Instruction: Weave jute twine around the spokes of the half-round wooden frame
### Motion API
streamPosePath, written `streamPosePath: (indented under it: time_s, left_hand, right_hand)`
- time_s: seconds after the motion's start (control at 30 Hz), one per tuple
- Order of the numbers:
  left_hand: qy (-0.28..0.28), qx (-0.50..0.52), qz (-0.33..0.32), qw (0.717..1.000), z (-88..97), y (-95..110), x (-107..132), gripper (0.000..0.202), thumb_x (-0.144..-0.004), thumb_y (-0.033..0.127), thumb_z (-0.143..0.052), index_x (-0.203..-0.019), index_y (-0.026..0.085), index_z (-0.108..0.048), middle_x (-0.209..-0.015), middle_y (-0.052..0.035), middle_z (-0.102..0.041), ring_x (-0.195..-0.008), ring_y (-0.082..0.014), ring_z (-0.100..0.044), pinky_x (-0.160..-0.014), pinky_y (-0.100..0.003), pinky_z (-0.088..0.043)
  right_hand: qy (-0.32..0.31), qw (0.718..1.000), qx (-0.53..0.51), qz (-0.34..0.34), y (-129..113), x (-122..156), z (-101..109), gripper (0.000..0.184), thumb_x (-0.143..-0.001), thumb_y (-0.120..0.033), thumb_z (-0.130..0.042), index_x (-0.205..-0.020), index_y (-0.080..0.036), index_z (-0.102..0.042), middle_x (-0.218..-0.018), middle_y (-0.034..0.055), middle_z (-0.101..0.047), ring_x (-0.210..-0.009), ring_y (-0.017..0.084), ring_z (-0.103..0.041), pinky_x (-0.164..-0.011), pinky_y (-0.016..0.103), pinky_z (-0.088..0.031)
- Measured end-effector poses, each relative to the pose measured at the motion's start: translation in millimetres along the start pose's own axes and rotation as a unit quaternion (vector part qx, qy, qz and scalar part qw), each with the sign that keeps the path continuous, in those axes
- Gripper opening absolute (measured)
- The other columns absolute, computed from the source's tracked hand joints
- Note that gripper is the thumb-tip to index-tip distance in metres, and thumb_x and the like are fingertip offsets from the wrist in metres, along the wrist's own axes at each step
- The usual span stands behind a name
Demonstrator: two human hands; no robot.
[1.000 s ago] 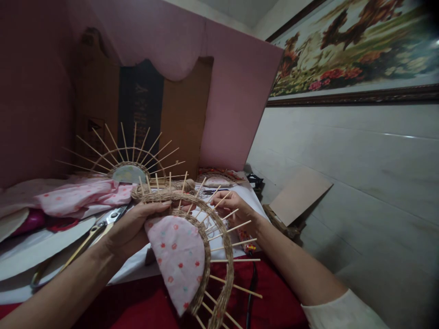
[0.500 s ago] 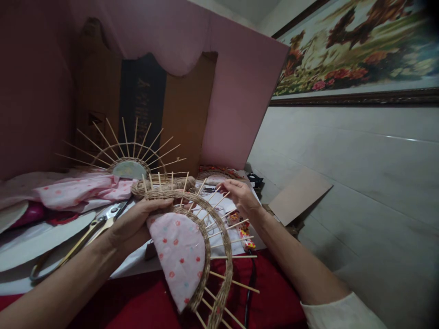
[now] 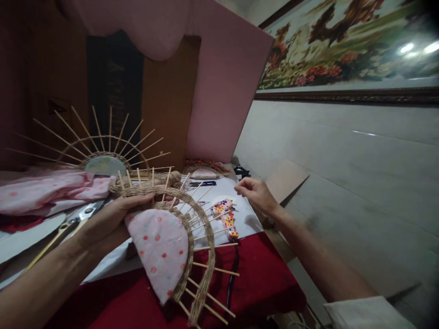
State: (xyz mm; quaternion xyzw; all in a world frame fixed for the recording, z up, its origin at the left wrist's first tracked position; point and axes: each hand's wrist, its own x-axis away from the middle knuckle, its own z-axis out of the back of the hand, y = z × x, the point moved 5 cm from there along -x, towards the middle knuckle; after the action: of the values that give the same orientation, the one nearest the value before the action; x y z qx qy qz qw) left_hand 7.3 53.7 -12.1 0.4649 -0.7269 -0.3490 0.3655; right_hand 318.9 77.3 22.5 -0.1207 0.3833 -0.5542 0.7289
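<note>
**Half-round piece in left hand, right hand apart**

Left hand: closed on the upper left of the half-round piece, thumb on the near side, some fingertips showing beyond. Piece is held tilted above the front of the table, partly over the red cloth. Pink dotted fabric fills its centre; two twine bands and radiating sticks surround it.

Right hand: raised near the table's right side, fingers curled, tips drawn together; cannot tell whether a fine strand is between them.

Surroundings: flower-patterned tool with black cable between the hands; scissors beside the left forearm; second stick-rayed piece behind, at left.
</note>
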Motion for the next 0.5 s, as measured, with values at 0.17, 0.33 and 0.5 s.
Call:
streamPosePath:
  time_s: [0.17,0.33,0.5]
  left_hand:
    - [0.013,0.020,0.003,1.000,-1.2,1.7,0.9,0.020,-0.078,0.000,-0.054,-0.084,0.006,-0.072,-0.080,-0.0147,-0.075,-0.066,-0.0225,-0.070,-0.063,-0.029,-0.058]
    - [0.030,0.021,-0.019,0.999,-6.3,11.2,7.2,0.022,-0.076,-0.005,-0.052,-0.075,0.005,-0.071,-0.065,-0.0103,-0.073,-0.055,-0.0189,-0.068,-0.054,-0.025,-0.057]
    - [-0.012,0.034,-0.042,0.998,-4.0,28.1,15.8,0.027,-0.079,-0.004,-0.048,-0.066,0.007,-0.068,-0.056,-0.0072,-0.071,-0.049,-0.0164,-0.067,-0.046,-0.021,-0.054]
  right_hand:
    - [-0.065,0.991,0.114,-0.021,-9.6,40.0,-23.8,0.024,-0.078,-0.040,-0.062,-0.087,-0.018,-0.063,-0.076,0.0060,-0.062,-0.068,0.018,-0.053,-0.065,0.031,-0.036]
    - [-0.157,0.956,0.240,-0.061,-21.9,60.6,-51.9,0.061,-0.072,-0.042,-0.067,-0.123,-0.013,-0.048,-0.109,0.0180,-0.054,-0.091,0.029,-0.056,-0.074,0.035,-0.039]
    - [-0.076,0.985,0.079,-0.130,-16.1,53.8,-49.5,0.035,-0.068,-0.018,-0.063,-0.102,-0.015,-0.057,-0.098,0.0122,-0.056,-0.088,0.025,-0.055,-0.076,0.032,-0.038]
